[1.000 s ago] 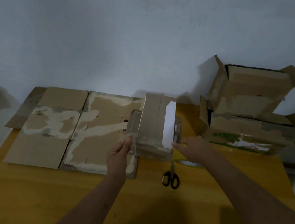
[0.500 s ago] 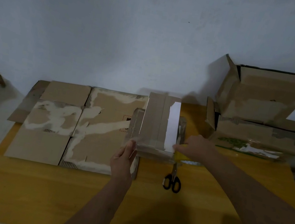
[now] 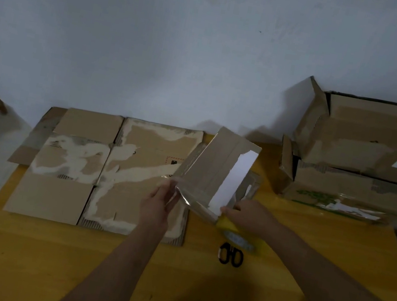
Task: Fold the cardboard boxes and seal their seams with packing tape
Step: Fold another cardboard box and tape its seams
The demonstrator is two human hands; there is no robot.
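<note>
The small box (image 3: 218,169) is now turned and tipped to the right, when before it sat straight, and it is held up over the yellow table (image 3: 41,255). The left hand (image 3: 160,203) grips its near left corner, and the right hand (image 3: 249,216) pinches its near right corner. Flat cardboard (image 3: 108,171) lies left, scissors (image 3: 230,255) sit near, and two open boxes (image 3: 357,162) stand stacked right.

Tilted box (image 3: 211,171) between both hands (image 3: 159,203)
</note>
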